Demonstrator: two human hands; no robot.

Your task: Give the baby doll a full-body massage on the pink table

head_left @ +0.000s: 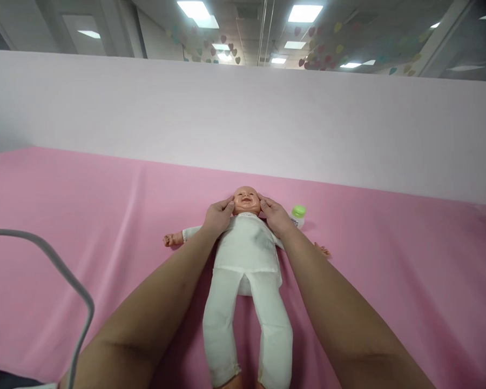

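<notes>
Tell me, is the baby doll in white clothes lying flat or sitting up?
Lying flat, face up: the baby doll in white clothes is stretched along the pink cloth.

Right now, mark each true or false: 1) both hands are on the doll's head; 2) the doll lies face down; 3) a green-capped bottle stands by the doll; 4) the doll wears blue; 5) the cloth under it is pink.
1) True: the left hand and right hand touch either side of the doll at its head.
2) False: it lies on its back, face up.
3) True: the green-capped bottle stands just beyond the right hand.
4) False: its clothes are white.
5) True: the pink cloth covers the surface.
</notes>
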